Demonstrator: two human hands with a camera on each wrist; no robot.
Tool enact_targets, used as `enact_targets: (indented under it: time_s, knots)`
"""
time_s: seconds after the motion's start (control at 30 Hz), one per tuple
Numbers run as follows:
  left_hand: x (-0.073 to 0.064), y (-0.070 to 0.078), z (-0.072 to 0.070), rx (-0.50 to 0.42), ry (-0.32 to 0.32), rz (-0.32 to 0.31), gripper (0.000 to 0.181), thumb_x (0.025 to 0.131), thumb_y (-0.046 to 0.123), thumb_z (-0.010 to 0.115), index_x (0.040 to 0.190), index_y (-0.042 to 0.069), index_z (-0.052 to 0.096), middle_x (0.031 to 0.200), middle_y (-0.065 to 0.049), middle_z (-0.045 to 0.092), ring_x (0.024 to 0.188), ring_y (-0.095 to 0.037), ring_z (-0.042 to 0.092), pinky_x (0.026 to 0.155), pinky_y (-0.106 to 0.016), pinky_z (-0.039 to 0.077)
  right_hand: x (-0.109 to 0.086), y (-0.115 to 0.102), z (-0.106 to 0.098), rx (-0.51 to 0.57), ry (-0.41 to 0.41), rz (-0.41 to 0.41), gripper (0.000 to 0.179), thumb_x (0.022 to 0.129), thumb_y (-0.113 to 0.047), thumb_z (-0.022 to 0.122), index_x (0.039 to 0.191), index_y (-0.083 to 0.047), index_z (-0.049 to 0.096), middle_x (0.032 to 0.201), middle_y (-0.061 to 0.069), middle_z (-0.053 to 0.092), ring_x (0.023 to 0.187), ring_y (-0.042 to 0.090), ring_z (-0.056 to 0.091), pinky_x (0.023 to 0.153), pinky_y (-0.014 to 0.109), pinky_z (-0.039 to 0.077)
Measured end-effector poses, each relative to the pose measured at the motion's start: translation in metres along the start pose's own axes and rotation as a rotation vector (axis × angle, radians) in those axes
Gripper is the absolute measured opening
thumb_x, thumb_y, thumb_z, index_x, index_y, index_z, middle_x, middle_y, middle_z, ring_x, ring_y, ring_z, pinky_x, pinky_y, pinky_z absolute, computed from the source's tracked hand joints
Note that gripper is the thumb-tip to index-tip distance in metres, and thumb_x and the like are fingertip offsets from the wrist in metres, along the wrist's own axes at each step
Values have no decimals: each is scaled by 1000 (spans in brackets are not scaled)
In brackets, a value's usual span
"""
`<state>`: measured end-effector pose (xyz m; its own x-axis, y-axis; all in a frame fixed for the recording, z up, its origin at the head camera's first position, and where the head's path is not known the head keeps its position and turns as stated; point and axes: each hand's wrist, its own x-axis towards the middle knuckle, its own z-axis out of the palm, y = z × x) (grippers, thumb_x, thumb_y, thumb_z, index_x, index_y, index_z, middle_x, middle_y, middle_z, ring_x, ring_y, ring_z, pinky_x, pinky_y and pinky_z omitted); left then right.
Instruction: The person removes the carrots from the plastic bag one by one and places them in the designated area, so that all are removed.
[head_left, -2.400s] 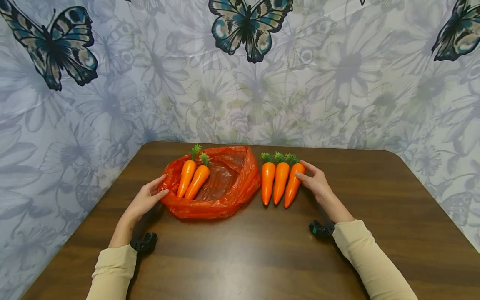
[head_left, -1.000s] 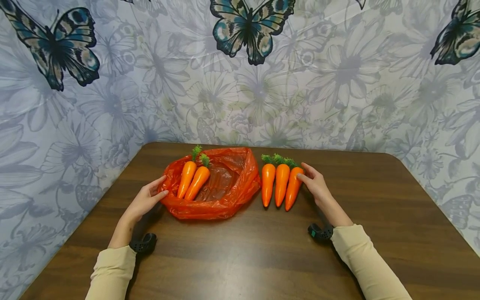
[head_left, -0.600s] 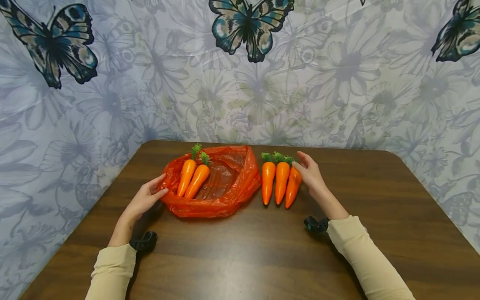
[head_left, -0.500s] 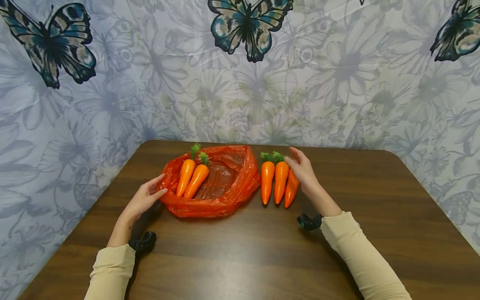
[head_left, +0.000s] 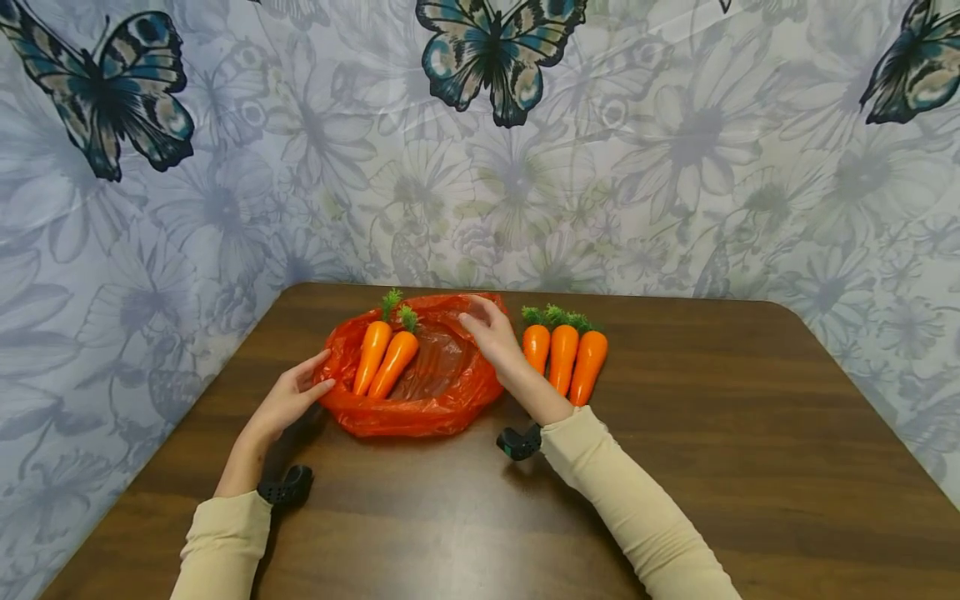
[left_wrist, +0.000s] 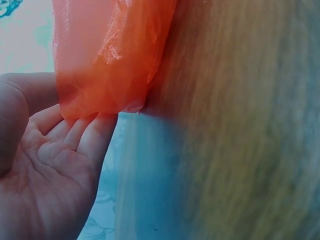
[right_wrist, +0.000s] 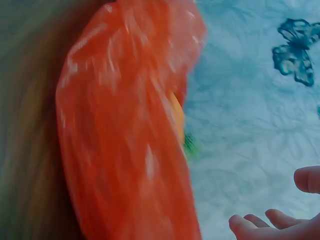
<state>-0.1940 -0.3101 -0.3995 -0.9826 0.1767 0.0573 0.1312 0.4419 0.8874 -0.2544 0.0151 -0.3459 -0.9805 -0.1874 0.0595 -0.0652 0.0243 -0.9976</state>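
Note:
A red plastic bag (head_left: 427,417) lies with its mouth spread wide at the back of the table. Two orange carrots with green tops sit inside it on the left, the inner carrot (head_left: 395,363) leaning beside the outer carrot (head_left: 372,357). My left hand (head_left: 288,396) holds the bag's left side between thumb and fingers; in the left wrist view its fingertips are hidden behind the plastic (left_wrist: 110,60). My right hand (head_left: 497,340) is over the bag's right rim, fingers apart and holding nothing. In the right wrist view this hand (right_wrist: 285,225) shows spread fingers beside the bag (right_wrist: 125,125).
Three more carrots lie side by side right of the bag, the rightmost carrot (head_left: 589,362) fully beyond my right forearm, which partly covers the others. The brown wooden table (head_left: 465,533) ends at a back edge before a floral cloth (head_left: 675,192) printed with butterflies.
My right hand has left the rightmost carrot and swung left across the row to the bag's right side. The left hand stays at the bag. The carrots in the bag have not moved.

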Motion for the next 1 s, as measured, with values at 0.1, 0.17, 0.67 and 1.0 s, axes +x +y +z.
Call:
enact_targets:
  time_s: [0.1,0.17,0.67,1.0]
  knots:
    - [-3,-1,-1,10,3,-7,60,95,8,55,144,-8,23,143,-33,25,126,-45,33,98,-39,34,5,7,23,4,-27,33,46,97,-14,53,139,-4,41,139,17,40,125,29,41,99,42,38]
    - [-5,-1,-2,9,6,-14,60,95,9,54,144,-8,23,143,-33,25,126,-45,33,98,-39,34,9,13,36,-1,-50,68,47,97,-16,52,140,-3,39,140,17,39,125,29,41,99,42,38]
    - [0,-3,3,-25,-10,-20,61,96,8,54,145,-6,21,143,-32,25,126,-44,34,96,-33,38,24,42,81,-45,-111,208,48,98,-23,51,141,-7,39,137,14,42,122,28,43,96,40,40]
    - [2,1,1,-9,-5,-22,62,95,8,55,145,-6,21,143,-32,26,126,-44,34,97,-34,37,26,44,94,-276,-124,151,49,99,-28,48,145,-17,37,146,8,34,131,29,32,103,44,32]
